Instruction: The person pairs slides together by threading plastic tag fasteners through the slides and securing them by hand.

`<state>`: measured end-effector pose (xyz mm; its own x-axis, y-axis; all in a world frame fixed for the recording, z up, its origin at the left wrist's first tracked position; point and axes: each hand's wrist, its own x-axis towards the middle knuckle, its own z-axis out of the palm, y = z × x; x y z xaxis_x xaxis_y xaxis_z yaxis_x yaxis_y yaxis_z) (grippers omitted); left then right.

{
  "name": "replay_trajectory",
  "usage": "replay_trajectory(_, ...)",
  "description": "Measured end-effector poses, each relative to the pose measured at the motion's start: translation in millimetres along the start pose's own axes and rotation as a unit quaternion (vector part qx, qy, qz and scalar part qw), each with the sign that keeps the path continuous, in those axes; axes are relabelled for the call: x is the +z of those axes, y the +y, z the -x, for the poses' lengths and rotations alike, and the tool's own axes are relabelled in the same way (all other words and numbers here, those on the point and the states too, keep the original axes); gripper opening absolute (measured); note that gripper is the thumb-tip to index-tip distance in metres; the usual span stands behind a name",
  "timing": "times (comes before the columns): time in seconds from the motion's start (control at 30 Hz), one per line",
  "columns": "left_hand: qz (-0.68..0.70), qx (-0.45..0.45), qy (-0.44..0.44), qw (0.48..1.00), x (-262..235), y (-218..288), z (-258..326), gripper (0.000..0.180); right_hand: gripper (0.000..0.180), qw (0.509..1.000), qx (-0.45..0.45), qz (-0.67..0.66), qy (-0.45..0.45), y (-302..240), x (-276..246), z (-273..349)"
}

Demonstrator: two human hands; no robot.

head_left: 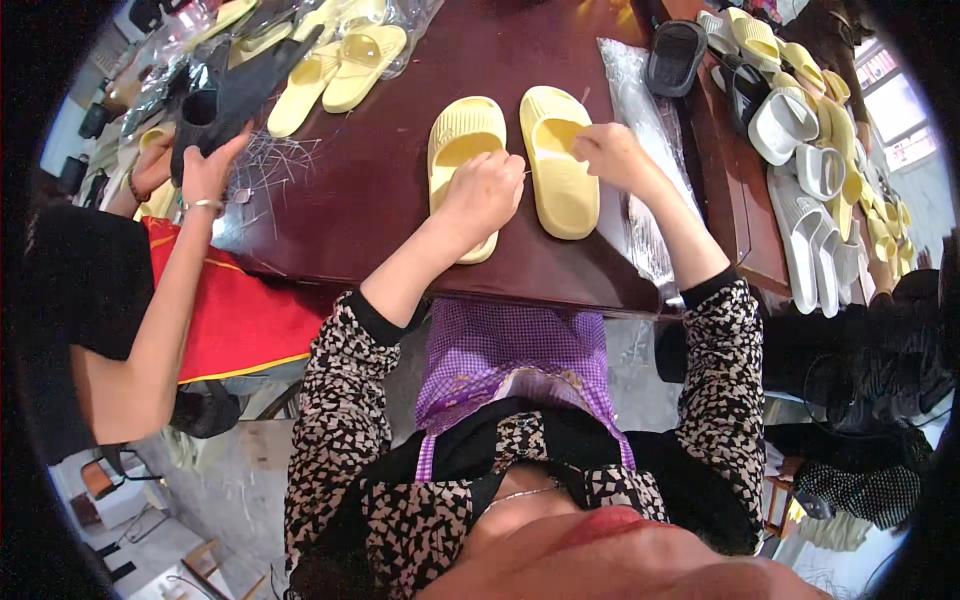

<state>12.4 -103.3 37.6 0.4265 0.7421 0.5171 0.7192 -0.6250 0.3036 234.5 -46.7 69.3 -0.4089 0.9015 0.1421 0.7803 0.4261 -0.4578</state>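
Two yellow slide sandals lie side by side on the dark red table [380,190] in front of me, the left sandal [462,122] and the right sandal [566,205]. My left hand [484,190] is over the left sandal, fingers closed in a pinch at its inner edge; whatever they hold is too small to name. Above the right sandal's outer side is my right hand [612,155], its fingers also curled together near the opening. I cannot make out what is in them.
Clear plastic bags [640,130] lie right of the sandals, beside a black slide [675,58]. Piled slides [785,125] stand farther right. Thin clear strands [275,165] are scattered at left, where a co-worker's hand [208,175] holds a black item. More yellow slides [365,65] lie behind.
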Motion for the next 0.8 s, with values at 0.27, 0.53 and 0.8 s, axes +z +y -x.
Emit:
replay_trajectory(0.27,0.022,0.027,-0.001,0.999,16,-48,-29,0.008,0.033,0.967,0.253,-0.032,0.006,59,-16,-96)
replay_trajectory(0.53,0.049,0.028,0.051,0.997,25,-73,-32,0.009,0.034,0.978,0.180,0.087,0.059,83,25,-152)
replay_trajectory(0.8,0.082,0.014,0.078,0.994,26,-79,-30,0.008,0.016,0.970,-0.002,-0.225,0.090,49,33,-177)
